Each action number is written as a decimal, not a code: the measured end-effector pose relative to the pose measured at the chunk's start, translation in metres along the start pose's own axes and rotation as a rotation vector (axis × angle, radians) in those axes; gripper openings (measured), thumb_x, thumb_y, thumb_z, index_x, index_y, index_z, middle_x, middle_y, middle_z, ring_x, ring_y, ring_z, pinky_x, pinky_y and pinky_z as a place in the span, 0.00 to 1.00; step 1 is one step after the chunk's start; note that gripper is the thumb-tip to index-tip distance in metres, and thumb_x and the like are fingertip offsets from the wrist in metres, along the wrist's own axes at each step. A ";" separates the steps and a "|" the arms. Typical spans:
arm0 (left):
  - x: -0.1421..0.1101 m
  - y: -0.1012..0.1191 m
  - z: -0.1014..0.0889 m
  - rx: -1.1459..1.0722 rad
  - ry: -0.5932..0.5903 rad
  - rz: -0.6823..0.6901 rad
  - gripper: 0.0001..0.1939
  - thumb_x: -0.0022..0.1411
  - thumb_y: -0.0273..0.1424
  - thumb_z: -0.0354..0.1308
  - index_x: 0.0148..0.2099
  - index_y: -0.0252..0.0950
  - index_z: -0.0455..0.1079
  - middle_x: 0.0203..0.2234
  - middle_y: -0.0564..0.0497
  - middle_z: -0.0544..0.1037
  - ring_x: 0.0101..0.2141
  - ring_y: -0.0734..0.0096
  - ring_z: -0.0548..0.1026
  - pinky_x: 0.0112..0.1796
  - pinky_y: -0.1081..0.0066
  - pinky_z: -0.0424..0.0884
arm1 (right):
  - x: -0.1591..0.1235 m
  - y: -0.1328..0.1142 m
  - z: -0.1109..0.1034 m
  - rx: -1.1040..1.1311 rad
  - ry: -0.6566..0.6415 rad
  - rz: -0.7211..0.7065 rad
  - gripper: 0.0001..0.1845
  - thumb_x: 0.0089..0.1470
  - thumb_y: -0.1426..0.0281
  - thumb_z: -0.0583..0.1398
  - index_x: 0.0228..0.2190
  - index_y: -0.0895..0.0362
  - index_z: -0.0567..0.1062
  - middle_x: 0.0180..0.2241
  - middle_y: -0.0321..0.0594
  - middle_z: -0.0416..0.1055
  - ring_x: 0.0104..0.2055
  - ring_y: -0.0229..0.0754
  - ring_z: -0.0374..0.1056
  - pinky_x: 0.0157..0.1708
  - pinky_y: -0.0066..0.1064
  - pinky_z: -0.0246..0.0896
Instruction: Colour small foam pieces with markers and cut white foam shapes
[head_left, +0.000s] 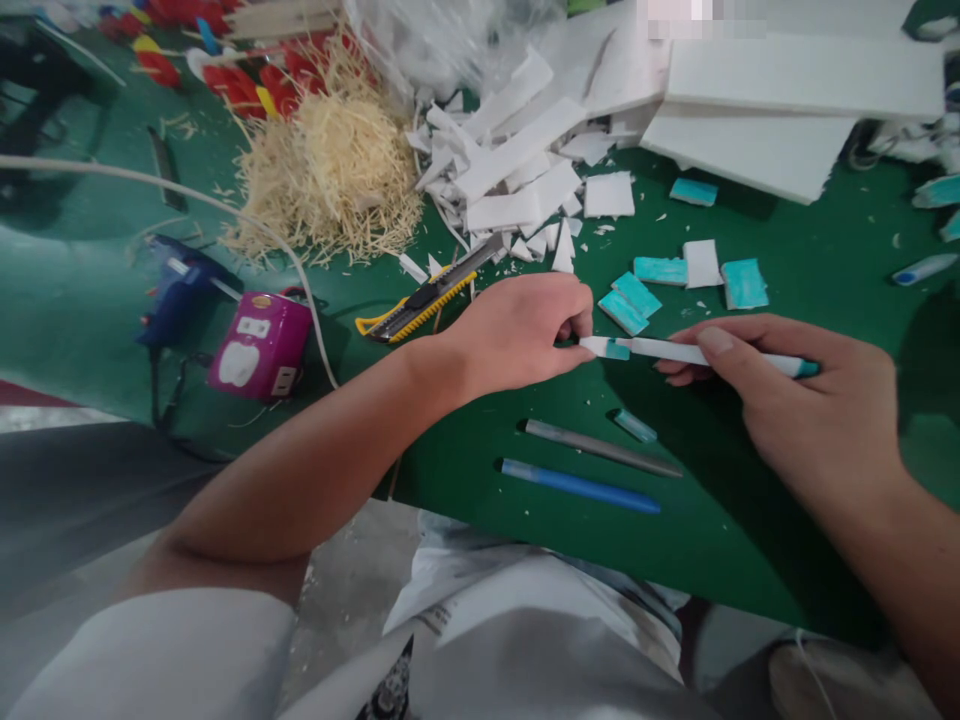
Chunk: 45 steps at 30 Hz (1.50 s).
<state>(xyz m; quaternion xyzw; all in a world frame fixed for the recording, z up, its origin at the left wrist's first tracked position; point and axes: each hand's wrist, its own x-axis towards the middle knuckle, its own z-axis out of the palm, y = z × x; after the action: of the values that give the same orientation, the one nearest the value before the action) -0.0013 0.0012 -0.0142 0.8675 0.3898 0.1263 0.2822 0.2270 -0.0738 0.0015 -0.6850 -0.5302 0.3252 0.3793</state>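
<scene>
Above the green counter [465,460], both hands are working: the left hand [525,325] is pinching, the right hand [810,395] gripping a slim white marker with a teal end [675,352]. Its tip is apparently meeting a small, flat, white-and-teal foam-like piece [616,350], which the left is holding. Doing it well probably means keeping strokes light, fingertips off ink.

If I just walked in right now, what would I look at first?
Probably the white marker in the right hand, its tip at a small white-and-teal piece pinched by the left hand. Over to the left, a bright magenta power-socket cube sits beside a blue glue gun. A yellow utility knife lies just beyond the left wrist.
</scene>
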 end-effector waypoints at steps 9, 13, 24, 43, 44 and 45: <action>0.001 0.002 0.000 0.000 -0.019 -0.041 0.06 0.61 0.28 0.70 0.36 0.35 0.75 0.28 0.56 0.73 0.28 0.76 0.68 0.33 0.71 0.62 | 0.001 0.002 0.003 0.004 -0.003 0.003 0.07 0.52 0.62 0.68 0.25 0.48 0.85 0.24 0.35 0.80 0.27 0.42 0.76 0.31 0.35 0.77; 0.001 0.001 0.000 0.006 -0.015 -0.027 0.05 0.62 0.29 0.69 0.36 0.36 0.75 0.29 0.56 0.74 0.29 0.74 0.70 0.34 0.70 0.63 | 0.001 0.000 0.003 0.000 -0.017 0.001 0.09 0.52 0.63 0.66 0.22 0.47 0.83 0.21 0.34 0.78 0.26 0.41 0.76 0.31 0.34 0.76; 0.001 0.000 0.001 -0.001 0.002 0.004 0.05 0.63 0.30 0.68 0.36 0.36 0.75 0.29 0.56 0.74 0.29 0.75 0.70 0.33 0.72 0.63 | 0.001 0.006 0.002 -0.003 -0.009 -0.042 0.07 0.52 0.60 0.68 0.26 0.46 0.85 0.23 0.33 0.80 0.26 0.41 0.77 0.30 0.33 0.75; 0.001 0.001 0.000 0.016 -0.005 -0.012 0.05 0.64 0.30 0.67 0.36 0.36 0.75 0.29 0.56 0.74 0.29 0.75 0.70 0.34 0.72 0.63 | 0.002 0.007 -0.001 -0.009 -0.032 -0.034 0.07 0.54 0.62 0.68 0.27 0.47 0.86 0.23 0.34 0.80 0.27 0.40 0.76 0.30 0.32 0.75; 0.001 0.000 0.000 0.017 -0.007 -0.012 0.05 0.64 0.30 0.67 0.36 0.36 0.75 0.30 0.55 0.74 0.29 0.75 0.70 0.34 0.72 0.63 | 0.002 0.007 -0.002 -0.012 -0.051 -0.040 0.08 0.54 0.62 0.68 0.25 0.47 0.85 0.21 0.34 0.78 0.26 0.40 0.76 0.29 0.32 0.74; 0.001 0.000 0.001 0.017 -0.008 -0.010 0.05 0.63 0.30 0.67 0.36 0.36 0.75 0.30 0.55 0.75 0.30 0.75 0.70 0.34 0.72 0.63 | 0.002 0.007 -0.002 0.002 -0.066 -0.055 0.09 0.54 0.63 0.68 0.23 0.47 0.85 0.18 0.33 0.74 0.25 0.41 0.76 0.27 0.31 0.73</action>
<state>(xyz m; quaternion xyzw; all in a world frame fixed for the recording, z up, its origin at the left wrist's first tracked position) -0.0003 0.0014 -0.0146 0.8683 0.3941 0.1179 0.2772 0.2325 -0.0732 -0.0034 -0.6586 -0.5607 0.3375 0.3714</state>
